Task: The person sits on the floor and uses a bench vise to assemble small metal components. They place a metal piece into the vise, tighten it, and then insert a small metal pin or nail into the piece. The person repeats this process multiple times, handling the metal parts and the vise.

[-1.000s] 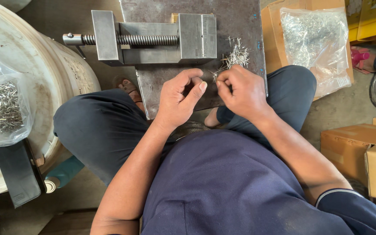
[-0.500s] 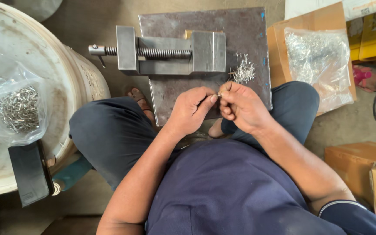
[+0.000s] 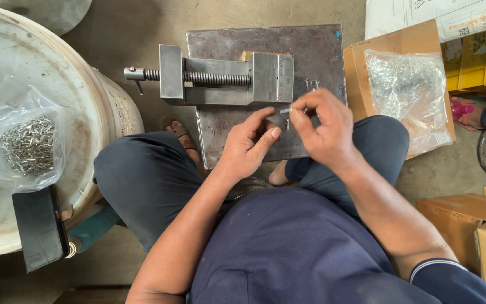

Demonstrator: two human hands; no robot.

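Pinching a tiny metal pin point(image 3: 286, 111) in right hand point(image 3: 324, 128), long axis pointing left toward left hand point(image 3: 250, 145), loosely curled, empty, just beside.

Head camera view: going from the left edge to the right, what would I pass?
White drum lid → clear bag of small metal pins → metal vise → left hand → right hand → bag of shiny metal bits on a cardboard box → yellow boxes.
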